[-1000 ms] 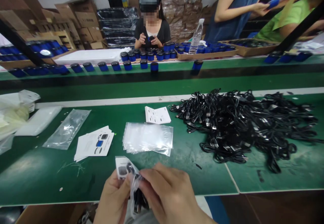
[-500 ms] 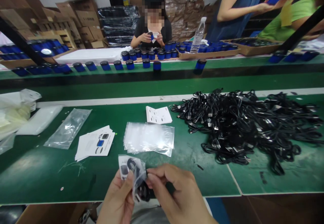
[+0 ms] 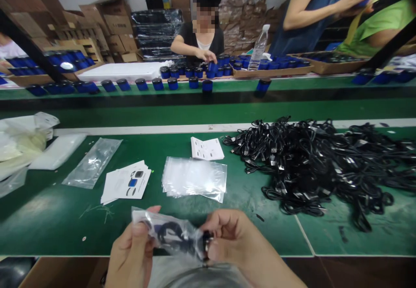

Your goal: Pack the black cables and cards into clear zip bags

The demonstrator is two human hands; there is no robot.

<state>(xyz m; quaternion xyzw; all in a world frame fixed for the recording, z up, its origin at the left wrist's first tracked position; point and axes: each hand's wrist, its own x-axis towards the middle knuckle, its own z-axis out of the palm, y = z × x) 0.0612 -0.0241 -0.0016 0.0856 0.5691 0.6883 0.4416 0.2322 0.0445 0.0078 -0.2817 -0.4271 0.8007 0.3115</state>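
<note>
A small clear plastic bag (image 3: 173,234) with a black cable and a printed card inside lies sideways between my hands, just above the near edge of the green table (image 3: 58,223). My left hand (image 3: 130,255) pinches the bag's left end. My right hand (image 3: 232,242) is closed on its right end, where a black plug shows at the bag's mouth. In front of me lie a stack of empty clear bags (image 3: 195,178) and a stack of printed cards (image 3: 127,184). A big pile of black cables (image 3: 318,162) covers the table to the right.
A folded white leaflet (image 3: 206,148) lies behind the bags. Loose plastic wraps (image 3: 29,142) sit at the far left. Beyond a green conveyor (image 3: 195,110), a seated person handles blue jars (image 3: 191,73) beside a water bottle (image 3: 259,47); two other people stand at the back right.
The bag has turned from upright to lying sideways. My hands have drawn apart to its two ends. The person across has reached down to the blue jars.
</note>
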